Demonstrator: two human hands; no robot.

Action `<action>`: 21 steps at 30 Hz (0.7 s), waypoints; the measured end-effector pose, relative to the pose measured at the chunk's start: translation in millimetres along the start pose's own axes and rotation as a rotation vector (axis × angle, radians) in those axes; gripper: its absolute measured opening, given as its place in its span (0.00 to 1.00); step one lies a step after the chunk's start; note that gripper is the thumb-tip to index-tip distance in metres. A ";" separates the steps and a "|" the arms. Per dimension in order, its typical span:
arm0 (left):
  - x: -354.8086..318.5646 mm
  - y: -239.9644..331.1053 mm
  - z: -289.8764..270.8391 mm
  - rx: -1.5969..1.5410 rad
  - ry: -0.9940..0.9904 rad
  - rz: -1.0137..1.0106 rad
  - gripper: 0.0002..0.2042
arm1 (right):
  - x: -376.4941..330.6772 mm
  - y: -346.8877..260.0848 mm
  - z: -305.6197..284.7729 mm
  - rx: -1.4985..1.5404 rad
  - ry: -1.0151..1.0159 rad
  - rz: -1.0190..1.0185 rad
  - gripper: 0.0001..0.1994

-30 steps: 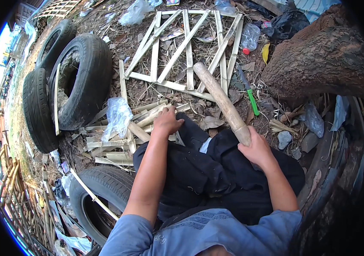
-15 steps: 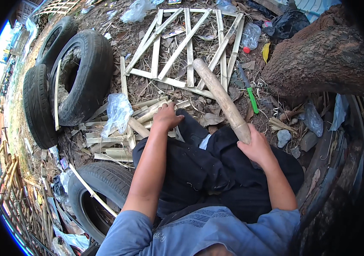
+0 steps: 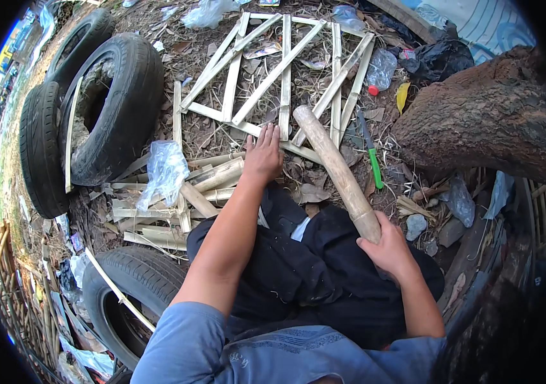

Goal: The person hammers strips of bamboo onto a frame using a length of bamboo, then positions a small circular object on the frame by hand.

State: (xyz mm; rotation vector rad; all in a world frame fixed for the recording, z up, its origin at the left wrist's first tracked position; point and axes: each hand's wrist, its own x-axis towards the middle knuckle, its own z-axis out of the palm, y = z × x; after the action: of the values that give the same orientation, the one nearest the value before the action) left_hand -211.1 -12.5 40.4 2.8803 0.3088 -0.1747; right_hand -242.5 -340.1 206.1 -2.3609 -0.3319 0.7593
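My left hand (image 3: 264, 155) reaches forward with its fingers stretched out flat, the fingertips on the near edge of a lattice of pale split-bamboo strips (image 3: 285, 83). Several strips of that lattice cross at slants, and it lies on the ground ahead of me. My right hand (image 3: 388, 246) is wrapped round the near end of a thick wooden stick (image 3: 337, 168). The stick slopes up and to the left, its far end over the lattice's near edge. To the right of the stick is a knife (image 3: 371, 148) with a green handle, lying on the soil.
Loose bamboo pieces (image 3: 209, 176) and a clear plastic bag (image 3: 164, 171) lie left of my knees. Old tyres (image 3: 133, 83) stand at the left, and another tyre (image 3: 148, 275) is nearer me. A tree trunk (image 3: 484, 115) and a plastic bottle (image 3: 381, 69) are at the right.
My left hand has moved forward and right from the loose bamboo pieces to the near edge of the lattice, its fingers straightening. My right hand still grips the stick.
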 end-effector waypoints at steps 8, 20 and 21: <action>20.1 -15.8 27.2 -0.106 0.131 -0.122 0.30 | 1.6 -0.5 -1.6 0.025 0.004 0.017 0.32; 29.3 -22.3 23.1 -0.128 0.147 -0.191 0.29 | 14.3 -2.7 17.7 -0.055 -0.114 0.176 0.33; 29.0 -22.2 22.1 -0.140 0.146 -0.191 0.29 | 13.8 -4.7 17.8 -0.057 -0.117 0.174 0.33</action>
State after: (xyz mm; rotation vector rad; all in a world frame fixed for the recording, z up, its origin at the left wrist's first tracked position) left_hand -190.0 8.7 9.9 2.7272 0.5985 0.0235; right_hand -242.2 -322.1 191.7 -2.4265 -0.2004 0.9846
